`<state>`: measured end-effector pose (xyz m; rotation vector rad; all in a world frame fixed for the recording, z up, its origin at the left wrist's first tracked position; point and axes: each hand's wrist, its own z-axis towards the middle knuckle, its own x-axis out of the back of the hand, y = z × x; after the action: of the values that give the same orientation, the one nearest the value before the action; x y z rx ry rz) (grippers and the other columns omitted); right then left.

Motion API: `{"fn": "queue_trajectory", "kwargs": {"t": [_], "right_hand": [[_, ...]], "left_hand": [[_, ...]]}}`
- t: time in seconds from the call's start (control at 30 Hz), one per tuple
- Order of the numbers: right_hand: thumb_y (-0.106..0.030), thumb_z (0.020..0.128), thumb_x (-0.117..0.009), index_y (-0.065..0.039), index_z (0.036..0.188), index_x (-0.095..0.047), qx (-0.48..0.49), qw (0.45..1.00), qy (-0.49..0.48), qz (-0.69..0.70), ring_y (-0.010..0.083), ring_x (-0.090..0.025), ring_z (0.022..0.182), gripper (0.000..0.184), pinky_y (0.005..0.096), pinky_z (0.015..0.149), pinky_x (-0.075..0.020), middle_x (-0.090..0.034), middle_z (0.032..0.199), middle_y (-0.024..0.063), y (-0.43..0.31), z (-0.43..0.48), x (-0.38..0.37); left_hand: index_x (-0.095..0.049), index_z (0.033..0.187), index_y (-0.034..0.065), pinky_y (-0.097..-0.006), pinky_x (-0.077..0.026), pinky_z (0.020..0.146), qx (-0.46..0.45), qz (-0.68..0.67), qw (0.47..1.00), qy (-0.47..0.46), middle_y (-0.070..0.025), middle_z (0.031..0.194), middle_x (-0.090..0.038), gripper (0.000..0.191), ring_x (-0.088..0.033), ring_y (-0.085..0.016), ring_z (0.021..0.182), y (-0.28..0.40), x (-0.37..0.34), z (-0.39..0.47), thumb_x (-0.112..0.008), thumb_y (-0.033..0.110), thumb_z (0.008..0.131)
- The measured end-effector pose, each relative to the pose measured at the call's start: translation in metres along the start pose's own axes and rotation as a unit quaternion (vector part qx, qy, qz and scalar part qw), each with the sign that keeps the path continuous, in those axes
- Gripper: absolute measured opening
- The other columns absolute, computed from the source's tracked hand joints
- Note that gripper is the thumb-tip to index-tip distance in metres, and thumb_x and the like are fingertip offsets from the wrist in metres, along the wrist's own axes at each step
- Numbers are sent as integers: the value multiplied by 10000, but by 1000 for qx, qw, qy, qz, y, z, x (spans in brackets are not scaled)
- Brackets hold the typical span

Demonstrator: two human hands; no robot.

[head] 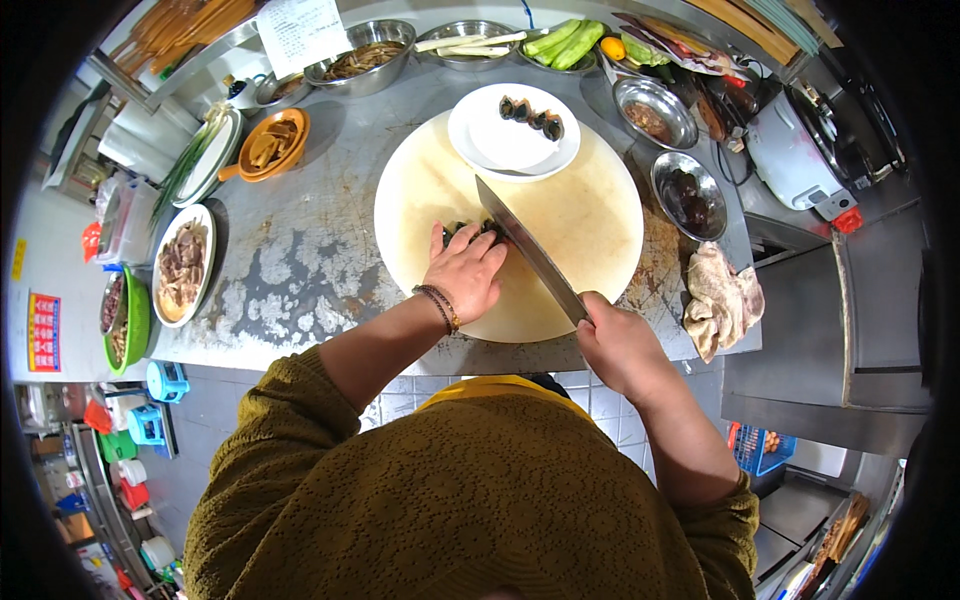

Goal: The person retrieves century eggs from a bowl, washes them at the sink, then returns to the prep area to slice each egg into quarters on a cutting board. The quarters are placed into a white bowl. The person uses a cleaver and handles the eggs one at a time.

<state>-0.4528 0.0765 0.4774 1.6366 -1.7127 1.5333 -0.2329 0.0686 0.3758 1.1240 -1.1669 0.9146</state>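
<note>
My right hand (pixel 611 334) grips the handle of a long kitchen knife (pixel 534 253), whose blade slants up and left over a round, pale cutting board (pixel 592 232). Fingers spread, my left hand (pixel 469 270) rests on dark pieces, apparently century egg (pixel 491 227), just left of the blade; the palm and fingers partly hide them. Whether the blade touches the board cannot be told. At the board's far edge stands a white plate (pixel 487 139), holding several dark egg wedges (pixel 529 118) in a row near its upper right.
Steel bowls of food (pixel 655 112) line the table's back and right. A crumpled cloth (pixel 716 296) lies at the right edge. Leftward are an orange bowl (pixel 274 146) and an oval plate of sliced meat (pixel 184 266). A rice cooker (pixel 795 154) stands farther right.
</note>
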Motion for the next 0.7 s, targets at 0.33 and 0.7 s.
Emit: {"fn": "queue_trajectory", "kwargs": {"t": [0.33,0.7], "right_hand": [[-162,858,-442,-33,962,-469,-4,999,33,33,398,-573,765,168,475,700,-439,-583,765,229,4,-4,0],[-146,892,-498,-47,925,-499,-55,866,-64,492,119,-539,495,105,265,450,-438,-537,638,47,33,3,-21]], "left_hand": [[-509,1217,142,-562,-113,1064,-28,-3,999,37,-60,1315,-448,473,-330,-248,1269,-3,-1,-6,-594,254,766],[-604,1025,100,-439,-329,987,46,-148,982,107,-82,1102,-577,280,-512,-253,1069,-29,19,-10,-601,158,751]]}}
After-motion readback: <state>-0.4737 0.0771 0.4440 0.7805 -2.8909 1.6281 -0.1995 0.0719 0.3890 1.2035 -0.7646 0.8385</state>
